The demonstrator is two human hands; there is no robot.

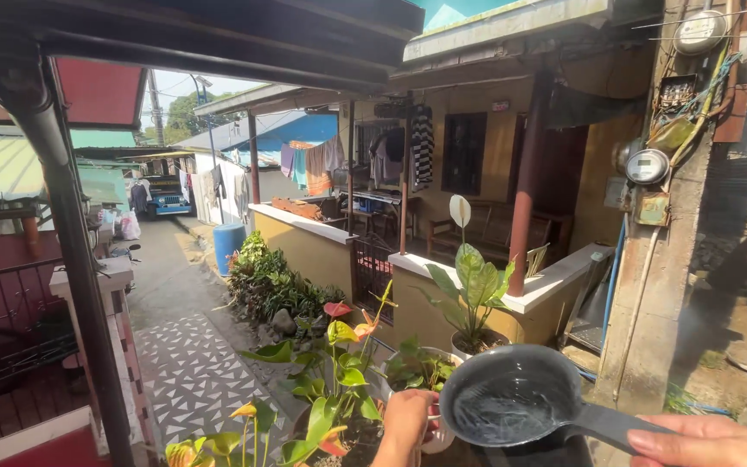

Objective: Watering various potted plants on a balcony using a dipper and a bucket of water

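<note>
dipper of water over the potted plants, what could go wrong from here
1. The grey dipper is nearly full and the right hand holds only the end of its long handle, so a small tilt may slop water outside the pots.
2. The left hand is on the white pot, which seems to sit high on a ledge; a nudge might tip it.
3. A fast pour could splash soil out or batter the leafy plant beside it.
</note>
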